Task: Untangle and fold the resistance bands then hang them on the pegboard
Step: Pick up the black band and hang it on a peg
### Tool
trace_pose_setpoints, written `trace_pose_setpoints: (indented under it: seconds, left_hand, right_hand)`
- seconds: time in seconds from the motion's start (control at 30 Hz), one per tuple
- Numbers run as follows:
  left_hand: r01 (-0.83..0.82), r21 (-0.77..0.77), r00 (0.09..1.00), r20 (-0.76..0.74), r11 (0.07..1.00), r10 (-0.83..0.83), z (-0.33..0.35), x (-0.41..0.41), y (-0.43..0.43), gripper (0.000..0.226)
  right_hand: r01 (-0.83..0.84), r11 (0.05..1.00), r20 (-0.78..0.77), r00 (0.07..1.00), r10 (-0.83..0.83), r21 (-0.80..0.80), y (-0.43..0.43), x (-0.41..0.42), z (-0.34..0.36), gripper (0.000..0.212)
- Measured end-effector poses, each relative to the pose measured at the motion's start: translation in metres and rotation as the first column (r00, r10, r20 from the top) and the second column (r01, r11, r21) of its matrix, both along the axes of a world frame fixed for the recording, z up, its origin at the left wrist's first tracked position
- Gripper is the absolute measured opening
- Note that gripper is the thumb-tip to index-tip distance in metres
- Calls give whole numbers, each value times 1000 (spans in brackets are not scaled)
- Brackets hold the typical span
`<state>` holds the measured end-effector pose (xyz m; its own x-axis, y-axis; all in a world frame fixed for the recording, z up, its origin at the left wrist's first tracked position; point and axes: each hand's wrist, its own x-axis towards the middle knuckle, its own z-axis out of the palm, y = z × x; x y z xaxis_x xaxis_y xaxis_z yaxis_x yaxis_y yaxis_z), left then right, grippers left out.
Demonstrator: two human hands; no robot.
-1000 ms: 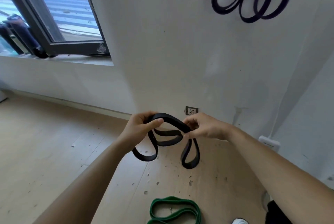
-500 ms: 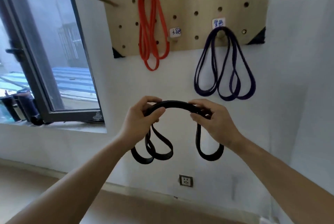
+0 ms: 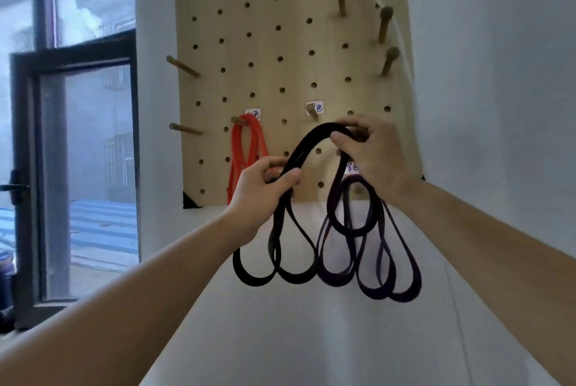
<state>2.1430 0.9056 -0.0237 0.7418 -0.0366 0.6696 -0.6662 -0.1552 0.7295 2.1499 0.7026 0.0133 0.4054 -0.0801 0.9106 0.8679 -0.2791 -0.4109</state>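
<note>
Before the pegboard (image 3: 280, 42): folded black resistance band (image 3: 307, 145) arched between left grip (image 3: 265, 186) and right grip (image 3: 371, 151), both curled round it.
Keep strands bunched; lift the arch over the free labelled peg (image 3: 311, 111) just above.

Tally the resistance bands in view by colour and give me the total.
black rubber resistance band: 1
red rubber resistance band: 1
purple rubber resistance band: 1
Total: 3
</note>
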Motion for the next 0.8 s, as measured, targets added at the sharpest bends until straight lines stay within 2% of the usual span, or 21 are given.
trace_pose_setpoints:
  seconds: [0.1,0.17,0.3,0.4,0.47,0.67,0.73,0.8]
  left_hand:
    - [71,3,997,1,997,-71,18,4,-9,33]
    - [63,26,998,31,998,-63,25,10,-11,30]
    - [-151,89,977,166,984,135,20,30,3,25]
    - [-375,214,919,216,902,331,-2,50,20,23]
    - [-452,267,886,241,851,395,-18,62,28,20]
    - [-460,186,857,347,868,380,-29,81,33,50]
    - [-475,194,831,421,858,364,-32,81,33,54]
    - [-491,197,802,483,848,352,-35,84,34,47]
  right_hand:
    - [70,997,84,994,-66,-39,6,11,48,15]
    - [89,995,110,990,-84,-43,10,22,73,13]
    - [140,986,123,984,-128,-95,14,37,109,16]
    - [163,981,114,982,-151,-107,12,48,122,17]
    - [191,974,107,978,-178,-126,10,57,126,16]
    - [333,925,129,941,-313,-182,7,80,126,17]
    - [346,917,129,937,-325,-198,8,85,126,16]
    - [335,921,133,940,-313,-201,10,89,127,16]
